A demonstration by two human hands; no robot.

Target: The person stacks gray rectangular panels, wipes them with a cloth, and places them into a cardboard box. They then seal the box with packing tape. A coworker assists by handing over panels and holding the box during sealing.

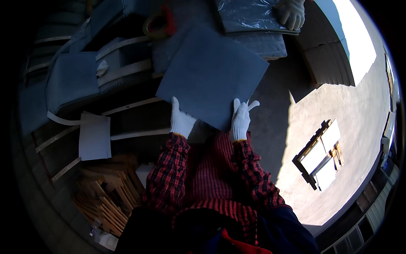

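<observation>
A flat, roughly square blue-grey sheet is held up in front of me, turned cornerwise, with one corner pointing down between my hands. My left hand, in a white glove, grips its lower left edge with the thumb upright; the other fingers are partly hidden by the sheet. My right hand, also white-gloved, closes on the lower right edge, one finger sticking out to the right. Whether the sheet is card or plastic I cannot tell.
Another person's gloved hand rests on a plastic-wrapped stack at the far side. A tape roll lies left of it. Slatted racks with blue-grey sheets stand left, wooden pieces lower left. A pallet lies on the sunlit floor.
</observation>
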